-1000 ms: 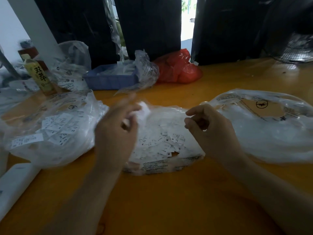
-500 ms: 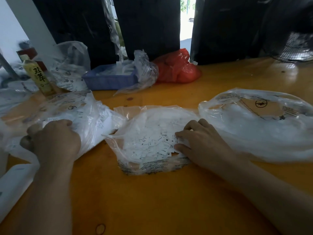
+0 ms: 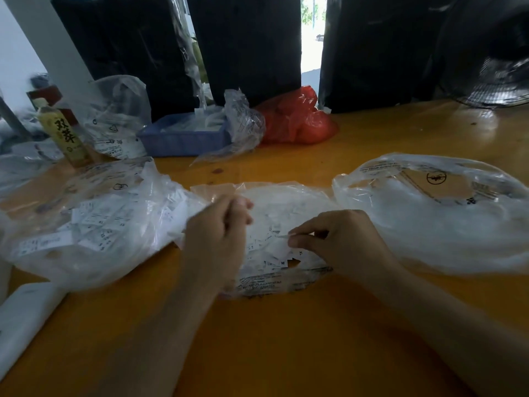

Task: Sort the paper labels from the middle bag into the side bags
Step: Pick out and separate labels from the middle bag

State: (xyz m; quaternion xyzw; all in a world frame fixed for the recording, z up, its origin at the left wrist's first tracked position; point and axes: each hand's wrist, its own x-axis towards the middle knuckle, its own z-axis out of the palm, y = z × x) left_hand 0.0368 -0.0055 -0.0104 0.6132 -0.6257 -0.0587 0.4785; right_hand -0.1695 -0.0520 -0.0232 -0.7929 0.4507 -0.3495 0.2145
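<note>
Back from the left bag [image 3: 86, 224], left hand [image 3: 220, 224] hovers over the middle bag [image 3: 286, 213], fingers curled, holding nothing visible. Right hand [image 3: 337, 239] pinches a label [image 3: 282, 242] from the pile, likely bound for the right bag [image 3: 435, 213].

An orange wooden desk [image 3: 286, 339] carries three clear plastic bags in a row: a left bag [image 3: 86, 224] of labels, a middle bag [image 3: 286, 202], a right bag [image 3: 443, 224]. Behind them sit a blue tray [image 3: 183, 140], a red bag [image 3: 294, 121] and a yellow bottle [image 3: 67, 136].
</note>
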